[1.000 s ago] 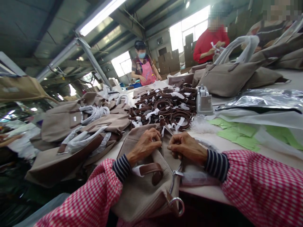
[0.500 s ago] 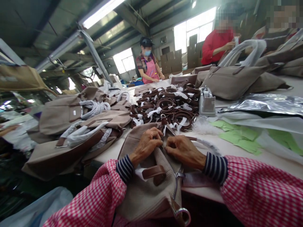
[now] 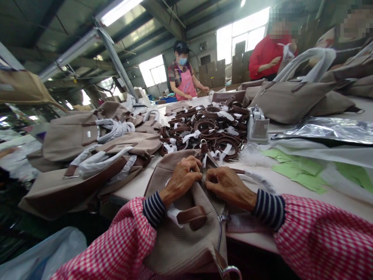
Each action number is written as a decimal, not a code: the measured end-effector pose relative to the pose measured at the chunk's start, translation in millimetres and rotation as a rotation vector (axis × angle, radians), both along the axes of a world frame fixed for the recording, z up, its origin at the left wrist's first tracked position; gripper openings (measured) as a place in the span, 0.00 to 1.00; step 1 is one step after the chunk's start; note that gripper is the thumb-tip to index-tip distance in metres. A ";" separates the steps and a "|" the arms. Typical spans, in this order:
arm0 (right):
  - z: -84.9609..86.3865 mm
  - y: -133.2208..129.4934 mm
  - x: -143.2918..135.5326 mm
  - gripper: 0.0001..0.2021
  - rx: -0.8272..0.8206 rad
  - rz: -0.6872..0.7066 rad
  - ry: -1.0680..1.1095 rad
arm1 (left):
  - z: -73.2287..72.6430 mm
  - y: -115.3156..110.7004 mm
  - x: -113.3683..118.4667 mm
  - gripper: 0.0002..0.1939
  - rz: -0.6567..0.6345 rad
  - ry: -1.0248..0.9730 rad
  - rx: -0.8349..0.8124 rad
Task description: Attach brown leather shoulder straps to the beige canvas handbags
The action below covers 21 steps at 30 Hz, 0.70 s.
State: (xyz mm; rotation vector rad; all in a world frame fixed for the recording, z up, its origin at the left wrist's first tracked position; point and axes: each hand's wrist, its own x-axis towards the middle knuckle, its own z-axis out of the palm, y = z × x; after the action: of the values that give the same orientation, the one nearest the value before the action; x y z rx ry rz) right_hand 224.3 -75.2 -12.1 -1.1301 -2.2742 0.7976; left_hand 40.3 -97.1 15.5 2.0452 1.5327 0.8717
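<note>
In front of me a taupe ribbed handbag [image 3: 186,249] stands on the table's near edge, its zipper [image 3: 220,233] running down the right side. A brown leather handle end [image 3: 192,217] sticks out from its side, with white wrapping beside it. My left hand [image 3: 185,177] is closed on the bag's top edge, fingers curled. Close by on the right, my right hand [image 3: 229,184] pinches at the far end of the opening. What lies between its fingertips is too small and hidden to name. Just beyond both hands, a metal ring and leather tab [image 3: 204,147] show at the bag's far end.
Coiled brown straps [image 3: 205,126] with white wrapping lie in a heap ahead. Finished-looking taupe bags [image 3: 84,179] are piled left, another bag [image 3: 291,99] at far right. Green paper sheets [image 3: 300,171] and a grey dispenser-like object [image 3: 258,126] lie right. Co-workers stand across the table.
Both hands stay at the bag's far end with nearly the same grip. The view has shifted slightly. Across the table, the co-workers' hands have moved.
</note>
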 end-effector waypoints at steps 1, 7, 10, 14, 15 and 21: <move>-0.5 0.6 -0.4 0.07 0.002 0.005 0.007 | -0.2 -0.2 0.0 0.08 0.003 0.002 0.002; -9.0 7.3 -3.6 0.07 -0.024 0.033 0.120 | 0.0 -0.5 -1.2 0.07 -0.017 0.013 -0.017; -12.7 9.4 -6.5 0.03 -0.148 0.033 0.245 | -1.0 -0.7 -2.0 0.06 -0.061 0.012 -0.034; -16.6 11.3 -12.7 0.05 -0.086 0.100 0.302 | -1.8 -1.7 -1.8 0.08 -0.092 0.029 -0.036; -17.4 11.3 -13.8 0.07 -0.053 0.103 0.302 | -1.3 -2.5 -2.3 0.08 -0.095 0.042 -0.029; -20.8 5.1 -13.7 0.08 0.020 0.103 0.334 | -7.7 -5.0 -31.8 0.09 -0.152 0.302 0.071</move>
State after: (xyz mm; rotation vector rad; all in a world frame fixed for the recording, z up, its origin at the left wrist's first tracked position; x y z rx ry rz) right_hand 210.6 -70.1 -32.9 -0.8062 -2.0654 0.9254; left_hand 8.4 -102.1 7.8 2.3969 1.4862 0.5885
